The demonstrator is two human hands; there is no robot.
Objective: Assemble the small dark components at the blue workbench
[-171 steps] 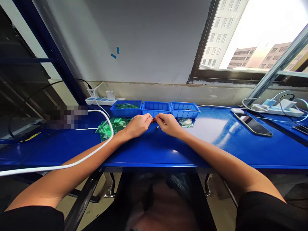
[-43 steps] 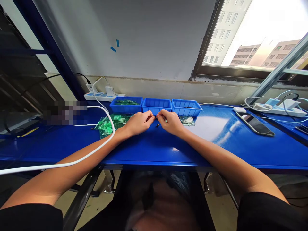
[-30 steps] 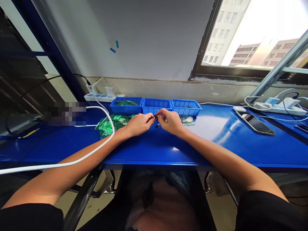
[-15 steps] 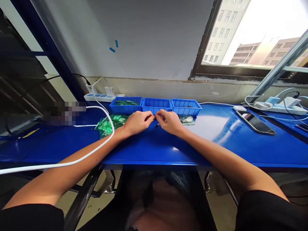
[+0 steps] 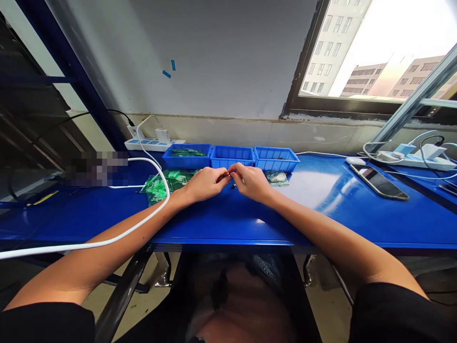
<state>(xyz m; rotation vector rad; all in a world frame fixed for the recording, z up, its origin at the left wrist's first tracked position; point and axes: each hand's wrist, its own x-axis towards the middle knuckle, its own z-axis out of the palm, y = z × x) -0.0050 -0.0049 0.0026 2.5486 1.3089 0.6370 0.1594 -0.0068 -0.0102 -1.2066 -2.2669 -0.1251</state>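
My left hand (image 5: 207, 183) and my right hand (image 5: 250, 182) meet fingertip to fingertip above the blue table (image 5: 228, 219). Both are closed in a pinch around a tiny dark part (image 5: 229, 175), mostly hidden by the fingers; its kind is too small to make out. Just below the fingertips a small black piece (image 5: 233, 186) lies on the tabletop. Left of my left hand are green plastic bags (image 5: 171, 181), partly covered by my wrist. A small clear bag (image 5: 277, 178) with pale contents lies right of my right hand.
Behind my hands stand three blue bins: a left bin (image 5: 187, 162) with green packets, a middle bin (image 5: 232, 164), and a right bin (image 5: 276, 166) with a few dark bits. A white cable (image 5: 107, 244) crosses over my left forearm. A phone (image 5: 380, 181) lies at right.
The head view has shifted slightly since the oldest frame. My hands stay together in the same place, with only small shifts of the fingertips around the dark part.
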